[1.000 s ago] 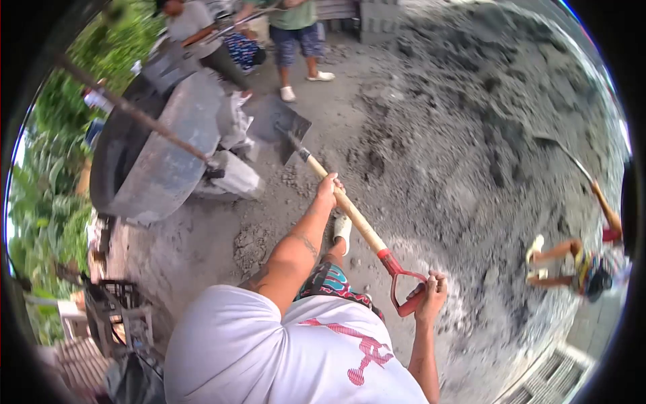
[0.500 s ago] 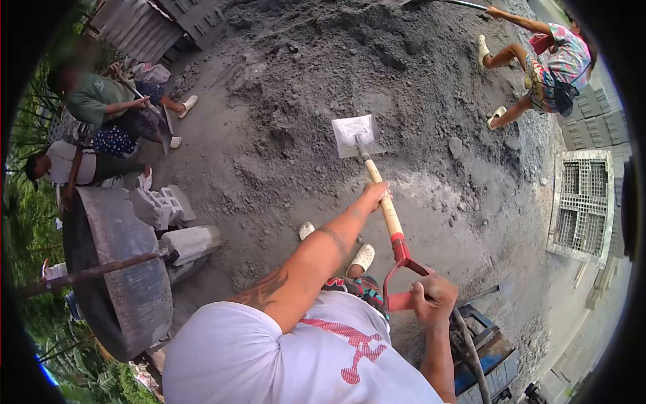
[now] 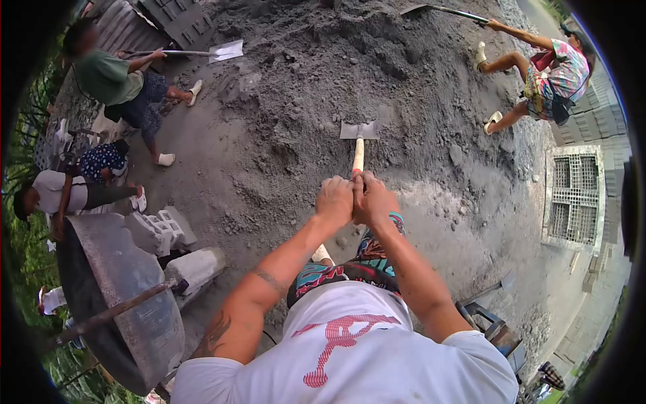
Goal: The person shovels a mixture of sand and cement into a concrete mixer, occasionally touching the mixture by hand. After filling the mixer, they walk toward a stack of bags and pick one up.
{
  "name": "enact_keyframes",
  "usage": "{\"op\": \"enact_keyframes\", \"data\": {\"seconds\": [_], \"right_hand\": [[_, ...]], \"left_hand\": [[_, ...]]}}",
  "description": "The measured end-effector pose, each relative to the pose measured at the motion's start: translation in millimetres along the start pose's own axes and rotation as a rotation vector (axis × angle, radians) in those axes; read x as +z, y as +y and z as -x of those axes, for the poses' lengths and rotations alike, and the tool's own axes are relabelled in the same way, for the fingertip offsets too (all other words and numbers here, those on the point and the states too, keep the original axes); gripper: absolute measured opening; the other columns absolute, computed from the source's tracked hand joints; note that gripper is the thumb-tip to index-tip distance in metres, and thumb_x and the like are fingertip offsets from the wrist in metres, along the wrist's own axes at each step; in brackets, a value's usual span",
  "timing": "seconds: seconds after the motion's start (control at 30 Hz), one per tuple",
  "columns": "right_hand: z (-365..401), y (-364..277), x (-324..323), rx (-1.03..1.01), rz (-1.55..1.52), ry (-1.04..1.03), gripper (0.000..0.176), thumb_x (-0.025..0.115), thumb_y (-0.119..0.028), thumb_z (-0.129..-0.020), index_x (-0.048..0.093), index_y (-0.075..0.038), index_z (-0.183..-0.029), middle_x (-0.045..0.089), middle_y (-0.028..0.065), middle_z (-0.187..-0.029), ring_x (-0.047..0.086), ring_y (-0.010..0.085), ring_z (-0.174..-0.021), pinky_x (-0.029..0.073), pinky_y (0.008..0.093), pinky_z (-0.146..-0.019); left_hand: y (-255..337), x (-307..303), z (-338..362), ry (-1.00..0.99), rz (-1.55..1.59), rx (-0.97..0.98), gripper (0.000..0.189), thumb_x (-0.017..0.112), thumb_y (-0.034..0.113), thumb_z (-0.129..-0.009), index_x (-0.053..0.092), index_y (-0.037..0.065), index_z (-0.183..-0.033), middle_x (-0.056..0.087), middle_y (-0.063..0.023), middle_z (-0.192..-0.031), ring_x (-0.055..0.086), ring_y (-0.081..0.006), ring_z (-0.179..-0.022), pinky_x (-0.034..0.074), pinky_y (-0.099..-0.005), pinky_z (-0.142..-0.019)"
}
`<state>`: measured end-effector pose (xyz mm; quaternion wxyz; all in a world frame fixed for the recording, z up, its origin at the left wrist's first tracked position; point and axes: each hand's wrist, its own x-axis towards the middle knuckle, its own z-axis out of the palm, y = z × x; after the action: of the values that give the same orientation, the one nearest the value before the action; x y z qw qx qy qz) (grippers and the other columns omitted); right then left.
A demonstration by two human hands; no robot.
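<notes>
A shovel point(image 3: 359, 155) points straight away from me, its pale wooden shaft rising above my fists. Its metal blade meets the grey sand pile point(image 3: 303, 101), the lower part of the blade sunk in the sand. My left hand point(image 3: 334, 200) is closed round the shaft. Right beside it, my right hand point(image 3: 375, 200) is closed at the handle end. The red D-shaped grip is hidden behind my hands. Both arms stretch forward.
A person point(image 3: 118, 81) with a shovel stands at the upper left, another point(image 3: 552, 74) at the upper right. A big metal drum point(image 3: 124, 269) and concrete blocks point(image 3: 161, 229) lie left. A concrete lattice panel point(image 3: 574, 195) lies right.
The blade has gone from raised to dug into the sand. My hands have come together, the right moving up and forward. The left co-worker has straightened and swung a shovel toward the pile.
</notes>
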<state>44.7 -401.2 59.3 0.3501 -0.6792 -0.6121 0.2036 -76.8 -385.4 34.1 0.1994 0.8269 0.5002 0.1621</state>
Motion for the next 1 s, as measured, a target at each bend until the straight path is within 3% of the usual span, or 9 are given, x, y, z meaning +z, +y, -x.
{"op": "enact_keyframes", "data": {"seconds": [0.23,0.43,0.53,0.6,0.67,0.73,0.8,0.87,1.0], "right_hand": [[-125.0,-47.0,18.4,-0.162,-0.250,-0.025,0.019,0.054,-0.013,-0.089,0.067,-0.004,-0.100,0.068,0.0191,-0.083,0.066,0.0374,-0.082,0.052,0.0467,-0.076],[-258.8,28.8,131.3,-0.143,-0.184,0.027,0.017,0.054,-0.014,-0.087,0.067,-0.007,-0.096,0.068,0.0175,-0.084,0.066,0.0356,-0.082,0.052,0.0456,-0.076],[-266.6,63.4,90.4,-0.075,-0.156,0.078,0.022,0.055,-0.011,-0.086,0.066,-0.003,-0.103,0.068,0.0189,-0.083,0.068,0.0322,-0.078,0.053,0.0383,-0.072],[-232.6,118.4,53.1,-0.021,-0.071,0.242,0.030,0.056,-0.011,-0.085,0.063,-0.002,-0.113,0.068,0.0178,-0.088,0.067,0.0312,-0.078,0.053,0.0369,-0.073],[-182.8,176.9,20.4,-0.212,0.269,0.407,0.037,0.056,-0.010,-0.086,0.058,0.000,-0.121,0.066,0.0134,-0.092,0.065,0.0264,-0.077,0.052,0.0347,-0.073],[-129.5,237.3,22.0,0.136,-0.025,0.244,0.045,0.057,-0.011,-0.086,0.052,0.002,-0.128,0.063,0.0082,-0.093,0.061,0.0197,-0.080,0.051,0.0317,-0.075],[-76.1,238.8,29.2,0.511,-0.297,0.258,0.046,0.058,-0.012,-0.080,0.057,0.004,-0.123,0.065,0.0172,-0.094,0.063,0.0254,-0.085,0.051,0.0372,-0.081],[-24.8,304.9,73.2,0.611,-0.323,0.259,0.054,0.059,-0.010,-0.084,0.046,0.004,-0.135,0.063,0.0082,-0.086,0.059,0.0147,-0.062,0.048,0.0274,-0.054],[65.3,305.7,94.4,1.106,-0.687,0.115,0.019,0.056,-0.006,-0.082,0.064,0.003,-0.097,0.061,0.0049,-0.068,0.055,0.0125,-0.052,0.045,0.0281,-0.046]], "left_hand": [[-65.4,-78.6,-107.8,0.186,-0.033,0.226,0.019,0.069,0.026,-0.073,0.064,0.008,-0.073,0.063,-0.0106,-0.067,0.063,-0.0300,-0.068,0.049,-0.0419,-0.064],[-174.8,-25.8,-243.1,0.220,-0.102,0.294,0.017,0.069,0.023,-0.074,0.062,0.009,-0.068,0.065,-0.0103,-0.067,0.066,-0.0303,-0.065,0.052,-0.0417,-0.061],[-136.6,9.9,-263.3,0.218,-0.009,0.257,0.013,0.066,0.023,-0.076,0.067,0.011,-0.073,0.068,-0.0112,-0.071,0.068,-0.0304,-0.069,0.053,-0.0427,-0.063],[-74.7,43.0,-261.3,-0.013,-0.140,0.240,0.013,0.063,0.023,-0.078,0.070,0.012,-0.077,0.069,-0.0112,-0.074,0.069,-0.0299,-0.071,0.052,-0.0434,-0.065],[-19.2,89.0,-229.9,-0.081,-0.186,0.224,0.014,0.062,0.023,-0.078,0.071,0.012,-0.081,0.071,-0.0103,-0.078,0.070,-0.0288,-0.072,0.051,-0.0429,-0.066],[7.9,142.8,-196.4,-0.127,-0.118,0.171,0.011,0.061,0.018,-0.079,0.071,0.012,-0.081,0.072,-0.0092,-0.082,0.070,-0.0281,-0.076,0.050,-0.0417,-0.072],[20.0,174.5,-151.8,-0.130,-0.082,0.128,0.011,0.061,0.015,-0.080,0.069,0.012,-0.086,0.070,-0.0080,-0.085,0.067,-0.0280,-0.087,0.047,-0.0413,-0.083],[15.7,201.3,-111.1,-0.151,-0.060,0.153,0.016,0.061,0.011,-0.082,0.066,0.010,-0.096,0.067,-0.0085,-0.094,0.063,-0.0276,-0.101,0.040,-0.0445,-0.097],[6.5,257.7,-16.1,-0.457,-0.144,0.113,0.034,0.064,0.010,-0.081,0.057,0.006,-0.113,0.059,-0.0134,-0.112,0.051,-0.0315,-0.119,0.027,-0.0601,-0.110]]}}
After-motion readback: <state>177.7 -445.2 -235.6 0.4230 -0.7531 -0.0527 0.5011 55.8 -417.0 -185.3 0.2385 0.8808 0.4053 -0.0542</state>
